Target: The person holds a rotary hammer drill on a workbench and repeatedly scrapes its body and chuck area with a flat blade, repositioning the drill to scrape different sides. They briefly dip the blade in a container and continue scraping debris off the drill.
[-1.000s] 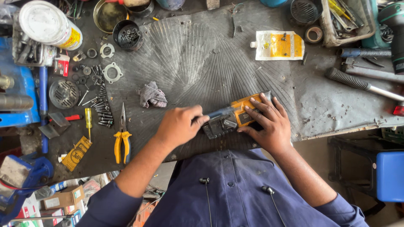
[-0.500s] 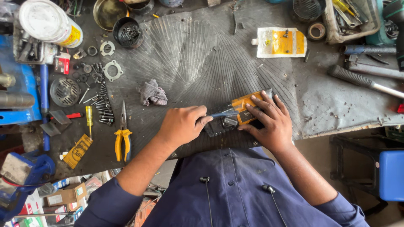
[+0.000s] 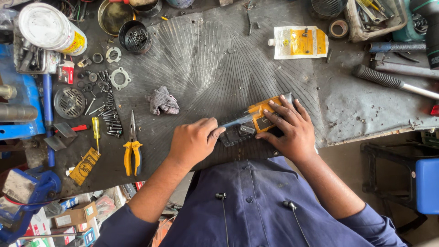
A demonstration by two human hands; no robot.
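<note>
1. At the far left of the desk (image 3: pixel 206 68), about nine o'clock from the work, lie loose screws (image 3: pixel 109 120), a small yellow-handled screwdriver (image 3: pixel 96 131) and yellow-handled pliers (image 3: pixel 132 148), all well apart from both hands. A crumpled grey rag (image 3: pixel 163 101) sits near ten o'clock.

2. The left hand (image 3: pixel 194 141) is curled shut around the handle end of a thin blue-shafted tool (image 3: pixel 235 121). Its knuckles are up and the forearm comes in from seven o'clock. The shaft points toward two o'clock, and its tip meets the yellow device.

3. The step in hand looks like working a fastener or seam on the yellow and grey device (image 3: pixel 258 120), which lies on the desk's near edge, just in front of the person's chest. Whether the tip is seated cannot be told.

4. The right hand (image 3: pixel 290 130) lies flat over the device, fingers spread and pressing down, pinning it to the desk rather than wrapping it. The forearm enters from five o'clock.

5. The next move seems to call for steady downward pressure from the right hand while the left keeps the shaft in line, so the tip does not slip off.

6. Toward one o'clock, a yellow and white pouch (image 3: pixel 299 42) lies well clear.
</note>
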